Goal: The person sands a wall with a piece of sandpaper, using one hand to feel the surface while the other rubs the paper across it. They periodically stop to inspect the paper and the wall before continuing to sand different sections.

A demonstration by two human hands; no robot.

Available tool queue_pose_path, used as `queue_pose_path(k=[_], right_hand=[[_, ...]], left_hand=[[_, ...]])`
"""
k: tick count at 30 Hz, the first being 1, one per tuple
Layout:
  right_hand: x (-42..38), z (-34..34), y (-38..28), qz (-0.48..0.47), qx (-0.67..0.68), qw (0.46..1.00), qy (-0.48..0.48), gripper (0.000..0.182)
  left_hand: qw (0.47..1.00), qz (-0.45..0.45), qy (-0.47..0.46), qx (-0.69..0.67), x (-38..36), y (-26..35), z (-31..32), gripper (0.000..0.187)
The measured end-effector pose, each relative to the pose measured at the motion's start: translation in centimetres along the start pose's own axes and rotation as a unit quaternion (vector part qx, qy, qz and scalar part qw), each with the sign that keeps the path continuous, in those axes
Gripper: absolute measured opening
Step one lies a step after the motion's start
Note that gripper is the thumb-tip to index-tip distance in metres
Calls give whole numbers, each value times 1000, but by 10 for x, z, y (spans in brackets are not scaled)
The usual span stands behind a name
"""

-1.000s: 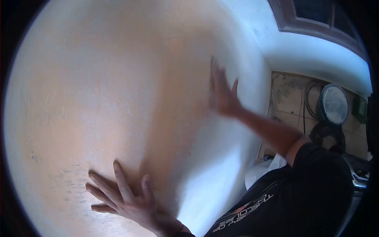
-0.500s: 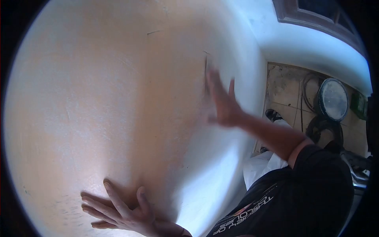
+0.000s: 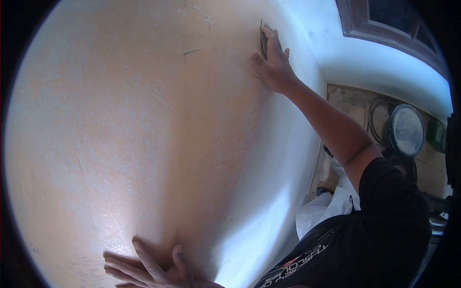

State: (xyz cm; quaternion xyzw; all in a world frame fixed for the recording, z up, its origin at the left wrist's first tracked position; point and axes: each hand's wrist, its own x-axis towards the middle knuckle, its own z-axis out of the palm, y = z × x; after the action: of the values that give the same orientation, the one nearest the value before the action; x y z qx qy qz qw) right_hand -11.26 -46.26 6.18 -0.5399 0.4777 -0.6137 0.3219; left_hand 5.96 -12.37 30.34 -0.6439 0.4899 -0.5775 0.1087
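A wall with patchy tan and whitish paint fills most of the view. My left hand lies flat against it at the bottom, fingers spread, holding nothing. At the upper right, my right hand presses a thin, dark-edged sheet to the wall. The sheet looks like sandpaper; most of it is hidden beneath my palm and fingers. A short dark crack-like mark shows on the wall to the left of that hand.
A round dark tub with a whitish top stands on the tiled floor at right, beside a green container. A coiled hose lies near it. A brown window frame is at the upper right.
My right hand has slid up the picture along the wall with the sheet, its arm now more extended. My left hand stays flat on the wall, appearing slightly lower in view.
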Motion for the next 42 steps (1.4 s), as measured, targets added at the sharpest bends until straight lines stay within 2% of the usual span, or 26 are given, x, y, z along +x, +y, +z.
queue_pose_path(k=[1, 2, 5, 7, 8, 10, 12, 14, 17, 18, 20, 22, 23, 25, 27, 29, 30, 32, 34, 36, 38, 39, 41, 42], right_hand=[[1, 2, 2, -17, -21, 1000, 3, 100], [12, 2, 5, -21, -21, 1000, 2, 100], [69, -11, 9, 35, -9, 999, -1, 102], [102, -26, -9, 207, 11, 978, -27, 88], [96, -22, -8, 206, 11, 978, -26, 88], [64, -3, 4, 64, -25, 998, 3, 108], [-17, 13, -4, -67, -92, 993, -30, 114], [-95, 7, -34, -115, -53, 986, -112, 118], [-94, 4, -38, -147, -67, 977, -140, 121], [-64, 4, -34, -128, -105, 979, -119, 118], [14, -3, -33, -46, -38, 997, -45, 116], [71, -15, -31, 60, 43, 997, -1, 80], [67, -12, -29, 56, 43, 997, 1, 80], [34, 9, -29, -13, 17, 1000, 14, 113], [-60, 18, -37, -125, -32, 991, -42, 115], [-164, 28, -35, -168, -35, 976, -131, 119], [-186, 27, -33, -166, -18, 976, -139, 119], [-214, 25, -32, -203, -62, 951, -225, 121], [-157, 30, -44, -239, -94, 956, -140, 116], [-82, 25, -70, -189, -91, 976, -61, 112], [-18, 7, -102, -36, -65, 994, -74, 94], [-14, 9, -97, -35, -66, 995, -69, 94], [-24, 31, -67, -38, 6, 999, -5, 110], [-61, 44, -56, -78, -48, 996, -18, 110]], left_hand=[[998, -21, -39, -47, 1, 3, -5, 79], [998, -24, -39, -47, 2, 5, -7, 79], [997, -35, -56, -49, 3, 7, -7, 81], [997, -37, -56, -48, 1, 5, -6, 82], [997, -38, -55, -49, 1, 4, -6, 82], [997, -33, -54, -37, 2, 7, -6, 83], [997, -34, -54, -38, 2, 8, -6, 83], [997, -31, -54, -36, 2, 7, -5, 83], [998, -11, -50, -40, -1, 6, -2, 84], [998, -7, -59, -25, 0, 7, -3, 83], [998, -8, -61, -10, -2, 5, 0, 83], [997, 22, 18, 69, -7, -2, 10, 84], [997, 19, 21, 68, -8, -2, 12, 84], [995, 38, 36, 83, -8, -3, 14, 83], [994, 49, 28, 92, -9, -2, 18, 84], [993, 47, 33, 105, 6, 9, 18, 85], [990, 79, 35, 112, 17, 14, 16, 85], [984, 134, 22, 117, 44, 28, 15, 84], [978, 177, -2, 109, 75, 39, 7, 82], [976, 190, -23, 103, 95, 48, 4, 81], [979, 192, 18, 70, 109, 60, 13, 79], [978, 194, 24, 70, 112, 62, 9, 79], [983, 179, 48, 20, 110, 71, 14, 76], [982, 178, 56, 14, 109, 72, 16, 76]])
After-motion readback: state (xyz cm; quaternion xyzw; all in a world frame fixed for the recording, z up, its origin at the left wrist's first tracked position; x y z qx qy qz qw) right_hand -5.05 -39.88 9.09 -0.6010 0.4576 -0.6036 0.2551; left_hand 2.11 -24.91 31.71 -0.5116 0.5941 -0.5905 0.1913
